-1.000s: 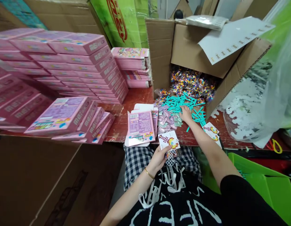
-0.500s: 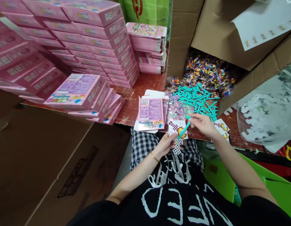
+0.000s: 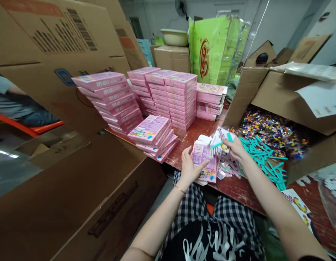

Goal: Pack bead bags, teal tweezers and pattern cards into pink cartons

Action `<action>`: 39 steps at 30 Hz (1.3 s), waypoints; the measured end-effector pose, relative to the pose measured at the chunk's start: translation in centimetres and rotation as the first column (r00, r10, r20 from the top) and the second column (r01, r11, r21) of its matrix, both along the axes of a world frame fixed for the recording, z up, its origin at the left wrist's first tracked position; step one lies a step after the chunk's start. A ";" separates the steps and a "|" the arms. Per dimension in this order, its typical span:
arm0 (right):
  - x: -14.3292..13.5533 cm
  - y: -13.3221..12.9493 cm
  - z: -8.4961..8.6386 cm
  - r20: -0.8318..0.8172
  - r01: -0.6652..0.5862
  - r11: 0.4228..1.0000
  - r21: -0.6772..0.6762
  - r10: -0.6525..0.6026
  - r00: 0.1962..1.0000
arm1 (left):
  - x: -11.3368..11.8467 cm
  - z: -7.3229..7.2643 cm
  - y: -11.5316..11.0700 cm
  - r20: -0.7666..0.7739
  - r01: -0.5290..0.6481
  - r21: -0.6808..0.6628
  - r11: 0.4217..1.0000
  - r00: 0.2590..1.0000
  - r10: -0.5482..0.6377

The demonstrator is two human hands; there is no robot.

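Note:
My right hand (image 3: 235, 148) pinches a printed card (image 3: 220, 135) together with a teal plastic tool (image 3: 217, 145) and a white pegboard (image 3: 213, 152), above the top end of a flat pink box (image 3: 208, 174). At the left edge of that box is my left hand (image 3: 188, 169), fingers apart and thumb stretched over its printed face. Whether it touches the box I cannot tell. Small clear sachets (image 3: 228, 166) lie just right of the box, beside a heap of teal plastic tools (image 3: 263, 156).
Pink boxes stand in stacks (image 3: 179, 98) at the back and in a leaning stack (image 3: 113, 98) at left. A carton (image 3: 279, 87) at right spills bags of colourful beads (image 3: 268, 125). More printed cards (image 3: 297, 203) lie near the front edge. A person's arm shows far left.
The view has tilted up and left. My right hand has taken over the card and pegboard with the teal tool and moved over the pink box. My left hand has let go and reached to the box.

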State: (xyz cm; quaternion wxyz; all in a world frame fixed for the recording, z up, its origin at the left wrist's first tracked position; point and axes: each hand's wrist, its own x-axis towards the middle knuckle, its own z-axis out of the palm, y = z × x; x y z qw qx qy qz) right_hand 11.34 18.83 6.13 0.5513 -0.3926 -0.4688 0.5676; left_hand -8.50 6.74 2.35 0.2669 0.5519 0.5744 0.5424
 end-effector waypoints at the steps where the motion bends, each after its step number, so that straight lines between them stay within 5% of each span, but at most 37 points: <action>1: -0.9 2.7 0.0 -0.032 0.074 0.997 0.031 -0.073 0.997 | -0.9 -0.8 0.5 -0.090 -0.039 0.006 0.999 0.995 0.039; 3: -2.4 7.1 -0.5 -0.018 0.098 0.995 0.023 -0.098 0.995 | -1.8 -2.6 1.2 -0.202 -0.025 -0.012 1.000 0.979 0.022; 6: -3.4 10.0 -2.5 0.063 -0.051 0.996 -0.069 0.055 0.997 | -1.8 -4.7 1.2 -0.249 -0.003 -0.026 1.000 0.969 -0.003; 12: -1.8 8.9 -5.3 0.138 -0.141 0.977 -0.162 0.164 0.977 | -1.6 -5.5 1.3 -0.191 0.047 -0.074 0.996 0.980 -0.060; 19: -2.6 6.4 -4.6 0.267 -0.160 0.981 -0.113 0.185 0.946 | -1.7 -5.2 1.5 -0.126 0.062 -0.093 0.994 0.989 -0.074; 24: -3.8 2.0 -0.5 0.392 -0.342 0.938 -0.053 0.335 0.857 | -1.3 -2.0 -0.1 0.063 0.150 -0.154 0.977 0.988 -0.142; 26: -3.6 -1.0 1.9 0.530 -0.414 0.898 0.149 0.281 0.800 | -1.2 -0.1 -1.8 0.215 0.213 -0.149 0.966 0.960 -0.178; 29: -2.5 -6.4 4.3 0.697 -0.484 0.761 0.431 0.059 0.714 | -1.1 1.8 -5.5 0.377 0.284 -0.151 0.947 0.902 -0.210; 32: -0.8 -11.3 3.9 0.746 -0.549 0.689 0.474 0.017 0.665 | -0.7 1.7 -9.4 0.443 0.344 -0.189 0.920 0.866 -0.233; 37: 1.3 -16.2 0.3 0.774 -0.528 0.768 0.361 0.069 0.629 | 0.1 -0.5 -12.9 0.528 0.403 -0.249 0.881 0.819 -0.225; 39: 1.6 -16.9 -0.4 0.813 -0.557 0.749 0.357 0.044 0.581 | 0.3 -0.8 -12.9 0.532 0.396 -0.257 0.882 0.820 -0.213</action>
